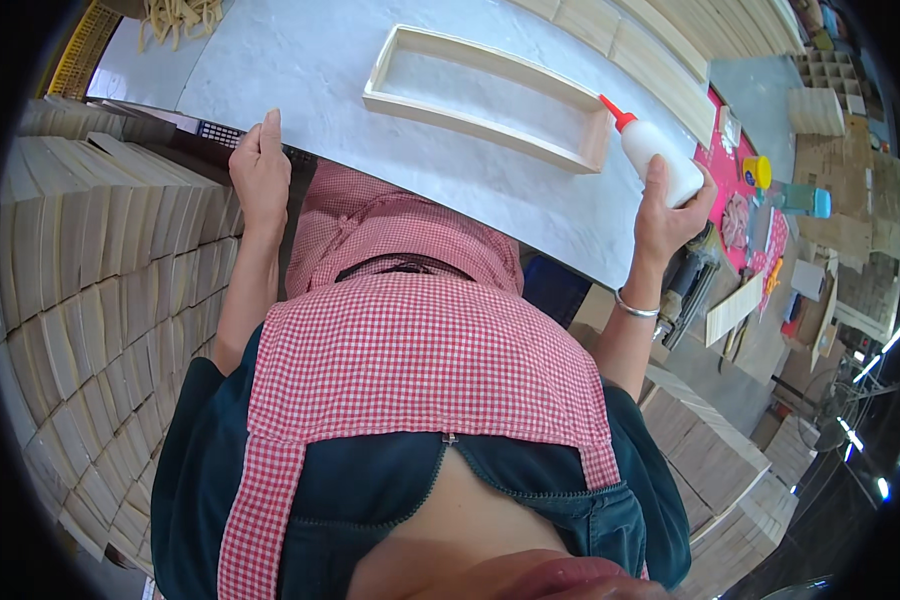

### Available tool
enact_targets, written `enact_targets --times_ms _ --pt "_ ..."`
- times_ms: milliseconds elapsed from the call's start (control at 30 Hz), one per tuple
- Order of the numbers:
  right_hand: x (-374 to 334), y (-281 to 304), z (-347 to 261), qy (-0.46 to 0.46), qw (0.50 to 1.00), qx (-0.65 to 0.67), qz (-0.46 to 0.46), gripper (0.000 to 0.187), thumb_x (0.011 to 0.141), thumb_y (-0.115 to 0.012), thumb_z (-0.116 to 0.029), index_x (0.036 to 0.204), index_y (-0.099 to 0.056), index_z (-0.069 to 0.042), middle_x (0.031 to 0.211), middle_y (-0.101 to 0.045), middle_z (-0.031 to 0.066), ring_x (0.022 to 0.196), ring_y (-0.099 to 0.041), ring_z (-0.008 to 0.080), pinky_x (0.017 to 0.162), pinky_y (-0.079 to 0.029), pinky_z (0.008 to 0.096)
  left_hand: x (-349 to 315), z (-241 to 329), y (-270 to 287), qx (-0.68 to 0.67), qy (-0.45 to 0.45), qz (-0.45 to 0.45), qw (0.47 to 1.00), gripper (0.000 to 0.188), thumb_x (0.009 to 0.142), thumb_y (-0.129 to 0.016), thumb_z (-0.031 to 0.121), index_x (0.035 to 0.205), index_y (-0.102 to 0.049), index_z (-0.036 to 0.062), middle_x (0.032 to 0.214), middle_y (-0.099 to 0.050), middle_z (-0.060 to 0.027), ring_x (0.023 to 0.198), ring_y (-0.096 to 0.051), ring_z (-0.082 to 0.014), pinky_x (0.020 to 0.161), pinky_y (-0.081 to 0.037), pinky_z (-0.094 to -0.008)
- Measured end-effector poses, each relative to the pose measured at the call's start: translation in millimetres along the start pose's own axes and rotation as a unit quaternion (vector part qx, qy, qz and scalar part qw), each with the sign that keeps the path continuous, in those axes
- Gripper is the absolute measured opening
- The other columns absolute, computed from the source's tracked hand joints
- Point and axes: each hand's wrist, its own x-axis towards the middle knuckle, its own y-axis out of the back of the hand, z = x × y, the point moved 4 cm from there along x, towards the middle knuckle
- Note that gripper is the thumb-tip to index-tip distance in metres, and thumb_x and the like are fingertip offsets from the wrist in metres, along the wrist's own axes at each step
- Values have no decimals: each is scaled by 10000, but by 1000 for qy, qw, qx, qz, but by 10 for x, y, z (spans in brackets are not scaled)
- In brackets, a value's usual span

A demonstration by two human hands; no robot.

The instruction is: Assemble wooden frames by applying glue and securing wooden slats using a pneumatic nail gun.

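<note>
My right hand (pixel 670 213) is wrapped round a white squeeze glue bottle (pixel 660 150) with a red pointed nozzle. The bottle is tilted, and its tip is at the far right corner of a long, narrow wooden frame (pixel 470 127). That frame lies on the table, and the tabletop shows through its middle. By the table's near left edge is my left hand (pixel 261 175), closed, thumb pointing up; its curled fingers are partly hidden, and I cannot make out whether anything is in them.
The marbled tabletop (pixel 270 60) spreads in front of me. Stacked wooden pieces (pixel 80 240) rise on my left. Wooden boards (pixel 630 60) lie at the far right. A yellow tub (pixel 757 171) and a pink surface (pixel 720 165) are beyond my right hand. Yellow strips (pixel 182 20) lie far left.
</note>
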Motion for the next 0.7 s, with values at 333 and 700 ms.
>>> enact_targets --times_ms 333,700 --pt "-78 170 38 -21 1000 -5 3 448 872 -817 -240 1170 -566 -19 1051 -649 156 891 -649 253 752 -563 351 -9 -20 -37 -31 17 -13 999 475 1055 -581 365 669 -528 94 561 -400 27 512 -366 -74 510 -326 -233" --pt "-332 491 -201 -35 999 -33 -13 462 848 -821 -233 1170 -584 -2 1005 -653 149 835 -627 245 752 -541 348 23 4 -82 -25 -23 -21 999 320 1011 -636 229 756 -612 38 649 -550 -7 607 -533 -92 633 -454 -223"
